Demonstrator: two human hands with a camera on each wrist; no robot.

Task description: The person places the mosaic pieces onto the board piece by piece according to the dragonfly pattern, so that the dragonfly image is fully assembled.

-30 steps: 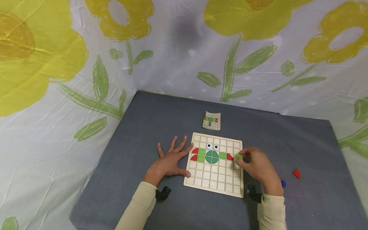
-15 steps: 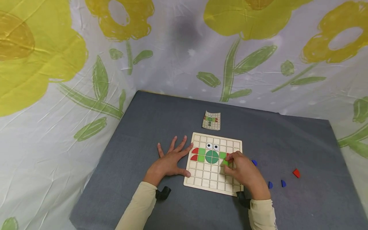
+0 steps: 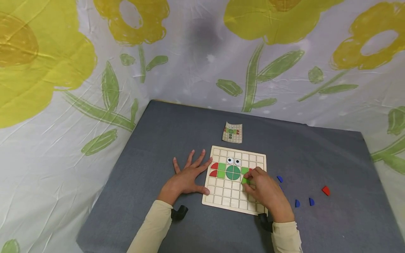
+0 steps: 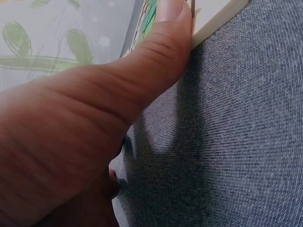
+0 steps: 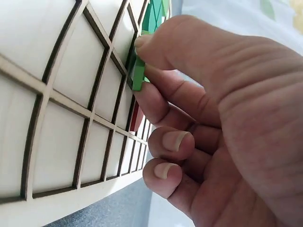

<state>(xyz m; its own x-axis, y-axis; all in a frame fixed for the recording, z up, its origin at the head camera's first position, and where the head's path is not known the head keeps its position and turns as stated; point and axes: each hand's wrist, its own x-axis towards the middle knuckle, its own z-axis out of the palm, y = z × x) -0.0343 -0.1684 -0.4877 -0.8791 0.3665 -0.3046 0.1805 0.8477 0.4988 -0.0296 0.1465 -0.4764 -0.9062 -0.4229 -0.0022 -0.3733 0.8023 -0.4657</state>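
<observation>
A wooden grid board point(image 3: 232, 203) lies on the grey table. On it sit two eye pieces point(image 3: 233, 161), a dark green circle of quarter pieces point(image 3: 233, 172), light green squares point(image 3: 222, 170) and red quarter pieces point(image 3: 214, 169). My left hand point(image 3: 186, 177) is spread flat beside the board, thumb and index fingertip at its left edge; in the left wrist view the thumb point(image 4: 161, 52) presses on the rim. My right hand point(image 3: 264, 186) pinches a light green square tile point(image 5: 138, 75) between thumb and fingers, tilted against the grid just below another green square.
A small pattern card point(image 3: 232, 133) lies behind the board. To the right are several blue half-round pieces point(image 3: 297, 203) and a red quarter piece point(image 3: 326, 190). A flower-print cloth point(image 3: 190, 70) hangs behind the table.
My right hand has moved left from the board's right edge to over the grid with the green square tile, uncovering blue pieces on the table. My left hand has stayed in place.
</observation>
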